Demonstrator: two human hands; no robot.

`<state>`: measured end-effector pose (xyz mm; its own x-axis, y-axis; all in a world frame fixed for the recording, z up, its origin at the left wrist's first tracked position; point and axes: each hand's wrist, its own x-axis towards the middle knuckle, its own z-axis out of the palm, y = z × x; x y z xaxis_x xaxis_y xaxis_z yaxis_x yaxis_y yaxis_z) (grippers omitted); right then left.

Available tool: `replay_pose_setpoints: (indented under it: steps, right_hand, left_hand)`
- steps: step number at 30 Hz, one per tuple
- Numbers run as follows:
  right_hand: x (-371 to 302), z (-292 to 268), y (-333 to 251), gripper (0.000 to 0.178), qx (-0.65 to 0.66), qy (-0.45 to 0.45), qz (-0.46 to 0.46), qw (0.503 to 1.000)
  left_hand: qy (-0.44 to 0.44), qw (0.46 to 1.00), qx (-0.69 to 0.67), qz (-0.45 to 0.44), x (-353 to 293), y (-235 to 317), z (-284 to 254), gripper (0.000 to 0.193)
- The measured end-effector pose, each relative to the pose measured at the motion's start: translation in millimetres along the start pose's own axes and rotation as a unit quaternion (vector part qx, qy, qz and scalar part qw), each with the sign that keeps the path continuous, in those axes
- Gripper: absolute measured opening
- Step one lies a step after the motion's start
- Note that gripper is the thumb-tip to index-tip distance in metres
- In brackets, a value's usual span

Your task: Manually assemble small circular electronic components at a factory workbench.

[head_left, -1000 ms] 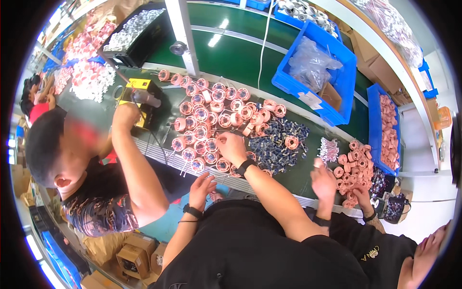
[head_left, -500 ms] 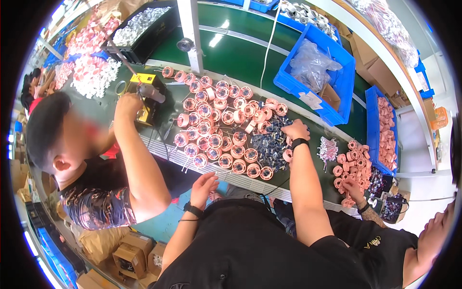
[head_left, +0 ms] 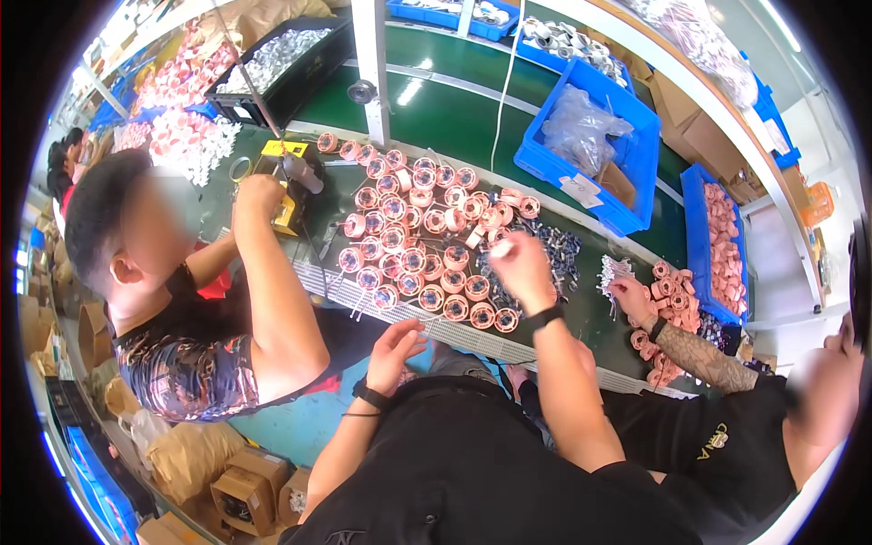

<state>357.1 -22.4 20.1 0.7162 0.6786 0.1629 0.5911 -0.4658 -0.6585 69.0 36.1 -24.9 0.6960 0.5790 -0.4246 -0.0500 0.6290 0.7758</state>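
Observation:
Over the near edge of the bench is my left hand (head_left: 396,354), its fingers apart and slightly curled, with nothing visible in them. My right hand (head_left: 525,271), smeared by motion, is above the right side of the laid-out parts. A small pale pink piece (head_left: 500,248) shows at its fingertips, its exact kind too blurred to tell. Beneath and beside this hand lies a heap of small dark blue electronic parts with wires (head_left: 561,252). To its left, many round pink housings (head_left: 412,260) with dark parts inside stand close together on the bench.
A co-worker at left grips a tool by a yellow-and-black device (head_left: 289,213). Another co-worker's hand (head_left: 633,300) at right touches white wired pieces (head_left: 615,272) beside piled pink housings (head_left: 674,295). A blue bin (head_left: 636,213) with plastic bags stands behind; a metal post (head_left: 370,82) rises at the back.
My right hand has moved left and nearer from the dark parts, with a pale piece at its fingertips. My left hand stays about in place. The right co-worker's hand has shifted to the white wired pieces.

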Motion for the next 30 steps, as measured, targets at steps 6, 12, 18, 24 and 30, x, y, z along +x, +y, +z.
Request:
replay_pose_setpoints:
  steps: [6, 12, 18, 24, 30]
  right_hand:
    - [-99.2, 13.2, -107.0, 0.043, 0.153, -0.193, -0.191, 0.95]
    - [-123.4, 15.8, -91.1, 0.052, 0.328, -0.248, -0.075, 0.909]
    - [-143.6, 30.3, -63.3, 0.024, 0.501, -0.379, 0.196, 0.753]
    - [-150.2, 25.1, -62.4, 0.017, 0.416, -0.405, 0.078, 0.811]
    - [-156.1, 4.2, -75.5, 0.011, 0.441, -0.378, 0.055, 0.812]
  left_hand:
    - [-0.05, 0.994, -0.055, 0.078, -17.6, 21.0, 19.0, 0.045]
    - [-0.048, 0.992, -0.085, 0.081, -41.5, 25.7, 11.4, 0.052]
    - [-0.099, 0.98, 0.058, 0.16, -60.7, 26.5, -0.2, 0.05]
    - [-0.099, 0.987, 0.053, 0.112, -74.1, 24.5, -10.5, 0.046]
    - [-0.138, 0.984, 0.003, 0.111, -78.4, 25.2, -7.3, 0.041]
